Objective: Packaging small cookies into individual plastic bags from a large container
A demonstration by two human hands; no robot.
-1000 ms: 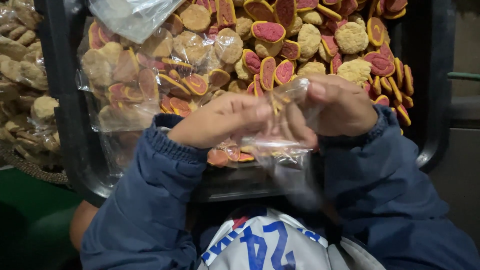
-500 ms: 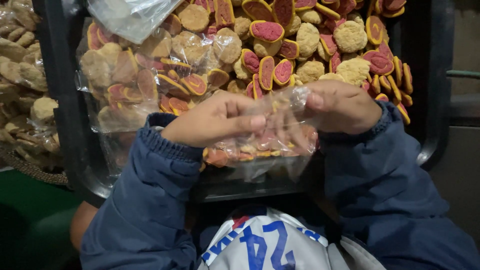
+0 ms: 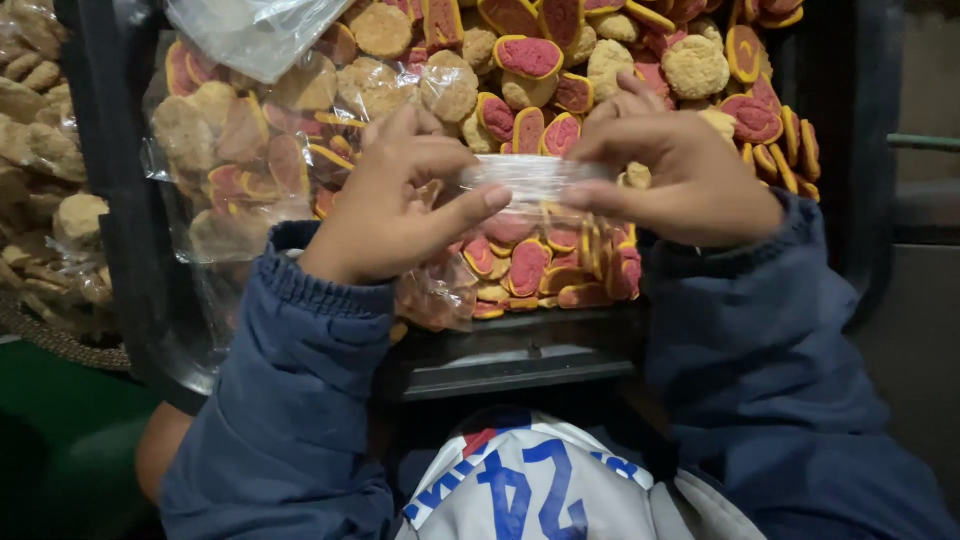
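Observation:
A small clear plastic bag filled with pink-and-yellow biscuits hangs between my two hands above the near edge of a black tray. My left hand pinches the left end of the bag's top edge. My right hand pinches the right end, so the plastic is stretched flat between the fingertips. Both arms are in blue jacket sleeves. Behind my hands the tray is heaped with loose pink-and-yellow biscuits and round pale cookies.
A larger filled clear bag of biscuits lies on the tray's left side, and an empty clear bag hangs at the top. A woven basket of pale cookies stands at far left. A green bar juts in at right.
The bag has been turned upright and its top pulled taut between both hands. My hands have moved slightly apart and up, and the biscuits have settled to the bag's bottom.

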